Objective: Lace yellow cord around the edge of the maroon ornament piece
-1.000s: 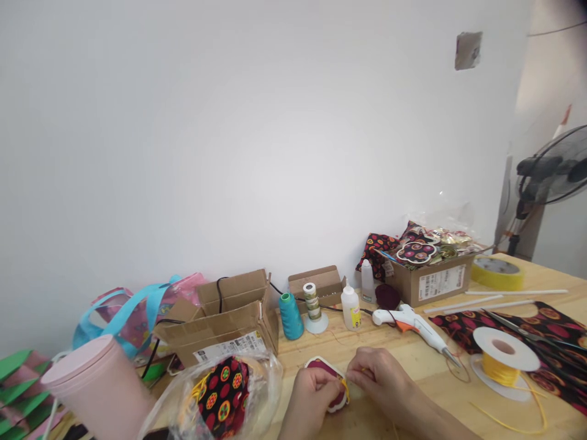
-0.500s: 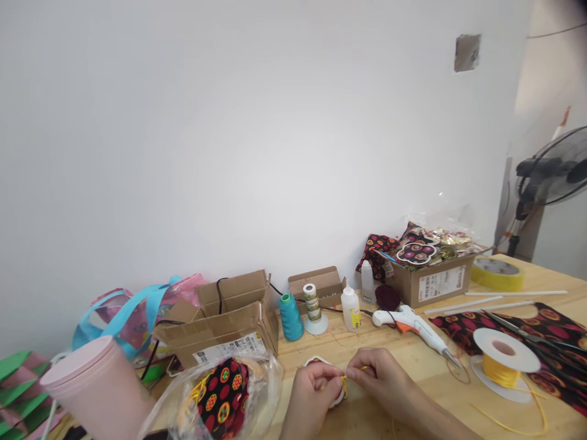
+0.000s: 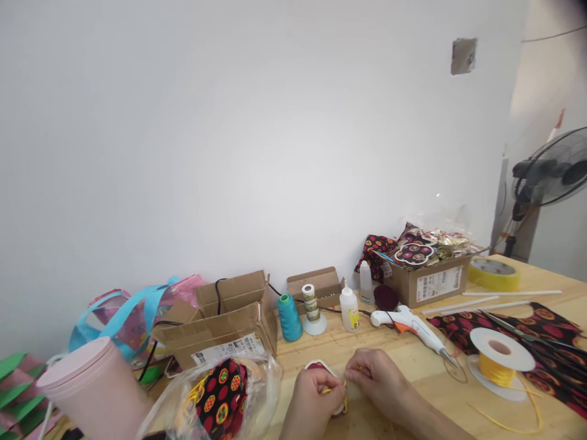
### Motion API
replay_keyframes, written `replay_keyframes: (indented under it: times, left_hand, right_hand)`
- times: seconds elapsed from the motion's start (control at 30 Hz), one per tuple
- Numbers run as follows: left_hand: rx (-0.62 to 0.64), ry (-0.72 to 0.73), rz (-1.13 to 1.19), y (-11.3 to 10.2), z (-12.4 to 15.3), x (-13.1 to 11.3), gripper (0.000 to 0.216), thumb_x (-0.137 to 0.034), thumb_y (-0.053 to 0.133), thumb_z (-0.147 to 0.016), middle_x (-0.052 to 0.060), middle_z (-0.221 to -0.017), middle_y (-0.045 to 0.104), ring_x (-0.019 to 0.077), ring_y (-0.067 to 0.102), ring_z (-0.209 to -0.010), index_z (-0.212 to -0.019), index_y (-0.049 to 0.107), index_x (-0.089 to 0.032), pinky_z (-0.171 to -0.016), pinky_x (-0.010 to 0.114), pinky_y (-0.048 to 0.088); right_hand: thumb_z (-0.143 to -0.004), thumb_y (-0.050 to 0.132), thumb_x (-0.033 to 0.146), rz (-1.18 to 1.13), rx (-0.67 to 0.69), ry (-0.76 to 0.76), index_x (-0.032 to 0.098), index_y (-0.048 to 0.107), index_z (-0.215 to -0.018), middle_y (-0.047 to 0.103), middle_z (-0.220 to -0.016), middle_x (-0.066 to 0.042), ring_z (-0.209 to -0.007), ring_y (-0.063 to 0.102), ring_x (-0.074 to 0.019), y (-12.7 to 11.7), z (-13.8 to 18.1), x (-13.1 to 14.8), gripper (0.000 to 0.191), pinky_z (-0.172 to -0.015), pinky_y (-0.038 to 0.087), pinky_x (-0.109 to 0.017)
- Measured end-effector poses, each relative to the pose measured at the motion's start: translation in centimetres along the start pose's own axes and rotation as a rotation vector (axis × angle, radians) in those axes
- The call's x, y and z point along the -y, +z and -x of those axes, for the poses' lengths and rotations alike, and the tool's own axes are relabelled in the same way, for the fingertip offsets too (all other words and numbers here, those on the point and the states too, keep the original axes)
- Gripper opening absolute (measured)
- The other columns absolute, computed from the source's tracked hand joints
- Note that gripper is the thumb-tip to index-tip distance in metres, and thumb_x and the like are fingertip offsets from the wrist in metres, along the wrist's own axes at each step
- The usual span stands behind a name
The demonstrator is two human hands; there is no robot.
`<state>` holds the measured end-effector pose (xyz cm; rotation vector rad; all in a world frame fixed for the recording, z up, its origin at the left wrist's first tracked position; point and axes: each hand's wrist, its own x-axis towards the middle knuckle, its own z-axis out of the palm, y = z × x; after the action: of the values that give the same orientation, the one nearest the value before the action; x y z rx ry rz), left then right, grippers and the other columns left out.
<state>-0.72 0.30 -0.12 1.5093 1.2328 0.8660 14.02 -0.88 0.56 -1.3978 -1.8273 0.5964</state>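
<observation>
Over the table's front, my left hand (image 3: 316,397) is closed in a pinch on a yellow cord (image 3: 345,400). Partly behind that hand is a dark patterned fabric piece with a white edge (image 3: 321,364); its lower part shows past my fingertips, and I cannot tell whether the fingers press it too. My right hand (image 3: 378,380) pinches the cord a little to the right, fingertips close to the left ones. A spool of yellow cord (image 3: 499,360) stands at the right, a loose end lying on the wood.
A hot glue gun (image 3: 413,327), scissors (image 3: 518,330) and patterned cloth (image 3: 550,321) lie right. Glue bottles (image 3: 350,308), teal thread (image 3: 290,318) and cardboard boxes (image 3: 435,284) line the wall. Left are a plastic bag of fabric pieces (image 3: 224,391) and a pink cup (image 3: 94,391).
My fingertips have drawn slightly apart, and the left hand has tilted a little. More of the fabric piece's white edge shows. The view has shifted slightly.
</observation>
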Motion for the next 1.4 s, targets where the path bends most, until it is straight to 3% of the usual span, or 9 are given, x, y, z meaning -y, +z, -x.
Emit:
replay_keyframes:
  times: [0.23, 0.43, 0.73, 1.1, 1.4]
  left_hand:
    - [-0.019, -0.049, 0.099, 0.0, 0.3, -0.5, 0.011, -0.02, 0.057, -0.054, -0.004, -0.04, 0.046, 0.0069, 0.038, -0.038, -0.05, 0.056, -0.01, -0.04, 0.019, 0.027]
    - [-0.023, -0.086, 0.125, 0.0, 0.2, -0.7, 0.009, -0.019, 0.058, -0.052, -0.004, -0.038, 0.046, 0.0073, 0.04, -0.038, -0.05, 0.057, -0.011, -0.04, 0.019, 0.027]
    - [0.024, -0.088, 0.175, 0.2, 0.4, -1.0, 0.012, -0.023, 0.059, -0.053, -0.006, -0.038, 0.044, 0.0065, 0.038, -0.038, -0.051, 0.055, -0.012, -0.04, 0.019, 0.025]
    - [0.016, -0.067, 0.16, -0.3, 0.4, -0.6, 0.004, -0.015, 0.054, -0.052, -0.005, -0.041, 0.046, 0.0074, 0.04, -0.04, -0.053, 0.056, -0.011, -0.042, 0.019, 0.026]
    - [0.034, -0.117, 0.365, -0.1, -0.3, 0.3, 0.021, -0.03, 0.065, -0.049, -0.004, -0.037, 0.048, 0.0068, 0.038, -0.036, -0.055, 0.062, -0.01, -0.041, 0.02, 0.026]
  right_hand:
    - [-0.069, 0.05, 0.021, -0.025, 0.046, -0.025, 0.016, 0.064, -0.064, 0.058, -0.059, -0.001, -0.054, 0.049, -0.0106, -0.4, 0.2, 0.5, 0.016, -0.048, 0.032, -0.018]
    - [-0.071, 0.051, 0.025, 0.074, 0.131, -0.133, 0.023, 0.067, -0.072, 0.05, -0.053, 0.003, -0.052, 0.045, -0.0098, -0.6, 0.5, 0.8, 0.016, -0.048, 0.028, -0.018]
    - [-0.073, 0.046, 0.017, 0.146, 0.079, -0.156, 0.019, 0.065, -0.062, 0.053, -0.055, 0.002, -0.054, 0.047, -0.0093, -0.6, 0.6, 1.0, 0.022, -0.048, 0.028, -0.018]
    - [-0.077, 0.044, 0.021, 0.161, 0.077, -0.197, 0.019, 0.064, -0.063, 0.053, -0.056, 0.001, -0.054, 0.047, -0.0097, -0.4, 0.8, 1.0, 0.024, -0.049, 0.029, -0.018]
    - [-0.076, 0.044, 0.022, 0.097, 0.029, -0.169, 0.019, 0.064, -0.063, 0.052, -0.053, 0.001, -0.054, 0.047, -0.0105, -1.0, 0.5, 1.1, 0.024, -0.049, 0.03, -0.018]
